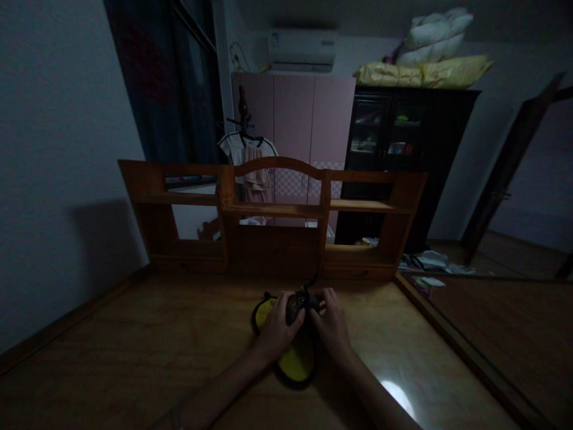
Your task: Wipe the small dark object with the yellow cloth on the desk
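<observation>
Looking down through the head camera into a dim room, I see both hands meeting at the far middle of the wooden bench (134,358). The left hand (277,325) has its fingers curled over a small dark object (296,304), so that grip is narrow and closed on it. The right hand (332,325) comes in from the other side with bent fingers touching the same object; in this light I cannot tell whether its grip truly clasps it or only rests against it. A thin dark cord (308,283) rises from the object toward the back. Right under the hands lies a yellow pad (293,361) with a dark rim, flat on the bench, its near end showing between my wrists. Just behind stands a low wooden shelf unit (273,209) with open compartments. A bright glare spot (398,397) sits on the bench beside my right forearm. Farther back I make out a pink wardrobe (293,119), a dark cabinet (403,137) topped with bundled bedding (425,71), and a wall air conditioner (302,51).
</observation>
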The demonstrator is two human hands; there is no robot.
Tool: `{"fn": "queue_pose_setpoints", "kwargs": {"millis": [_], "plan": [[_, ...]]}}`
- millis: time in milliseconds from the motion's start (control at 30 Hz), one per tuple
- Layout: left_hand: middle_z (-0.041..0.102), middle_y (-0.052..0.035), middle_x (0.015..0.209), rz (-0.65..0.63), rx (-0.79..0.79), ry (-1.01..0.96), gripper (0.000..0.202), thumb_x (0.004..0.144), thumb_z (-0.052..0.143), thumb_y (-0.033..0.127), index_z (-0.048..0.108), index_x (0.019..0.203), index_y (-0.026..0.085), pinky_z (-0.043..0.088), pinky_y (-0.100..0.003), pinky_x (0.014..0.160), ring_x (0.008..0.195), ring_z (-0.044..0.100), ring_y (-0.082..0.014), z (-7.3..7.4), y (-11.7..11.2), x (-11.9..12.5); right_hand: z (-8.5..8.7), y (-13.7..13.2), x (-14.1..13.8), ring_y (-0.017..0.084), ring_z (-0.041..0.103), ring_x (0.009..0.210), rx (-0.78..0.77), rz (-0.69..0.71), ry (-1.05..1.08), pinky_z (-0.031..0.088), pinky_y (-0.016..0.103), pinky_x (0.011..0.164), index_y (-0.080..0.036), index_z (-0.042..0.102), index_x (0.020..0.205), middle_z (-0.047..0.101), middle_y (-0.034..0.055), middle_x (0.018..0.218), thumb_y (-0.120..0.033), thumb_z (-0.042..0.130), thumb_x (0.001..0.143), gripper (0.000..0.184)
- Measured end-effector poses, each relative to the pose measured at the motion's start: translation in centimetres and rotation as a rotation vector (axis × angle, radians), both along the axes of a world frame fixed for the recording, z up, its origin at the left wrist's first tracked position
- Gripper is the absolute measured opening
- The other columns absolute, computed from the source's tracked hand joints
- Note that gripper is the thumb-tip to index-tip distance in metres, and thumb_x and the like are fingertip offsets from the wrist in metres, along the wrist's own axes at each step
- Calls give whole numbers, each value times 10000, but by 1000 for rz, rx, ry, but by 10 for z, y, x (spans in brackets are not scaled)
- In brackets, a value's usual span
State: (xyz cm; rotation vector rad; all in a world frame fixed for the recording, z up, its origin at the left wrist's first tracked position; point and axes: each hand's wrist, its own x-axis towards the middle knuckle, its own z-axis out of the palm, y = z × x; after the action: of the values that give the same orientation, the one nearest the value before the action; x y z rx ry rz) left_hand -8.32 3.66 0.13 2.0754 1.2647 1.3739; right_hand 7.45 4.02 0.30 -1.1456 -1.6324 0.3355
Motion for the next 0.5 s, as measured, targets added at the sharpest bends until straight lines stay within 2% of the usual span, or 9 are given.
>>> {"fn": "queue_pose_setpoints", "kwargs": {"millis": [300, 500], "plan": [[590, -40, 1050, -16, -14, -11, 266, 854, 534, 359, 507, 1089, 237, 465, -342, 859, 975, 575, -208, 3, -2, 0, 0, 1, 2, 190, 608, 889, -45, 114, 42, 470, 291, 755, -208, 593, 975, 655, 21, 941, -100, 512, 763, 252], [578, -39, 1064, -16, -15, -7, 278, 853, 529, 355, 493, 1103, 238, 461, -354, 872, 985, 572, -211, 0, -1, 0, 2, 1, 0, 191, 607, 940, -59, 178, 54, 479, 311, 817, -218, 588, 1073, 653, 25, 1002, -77, 496, 750, 365]]}}
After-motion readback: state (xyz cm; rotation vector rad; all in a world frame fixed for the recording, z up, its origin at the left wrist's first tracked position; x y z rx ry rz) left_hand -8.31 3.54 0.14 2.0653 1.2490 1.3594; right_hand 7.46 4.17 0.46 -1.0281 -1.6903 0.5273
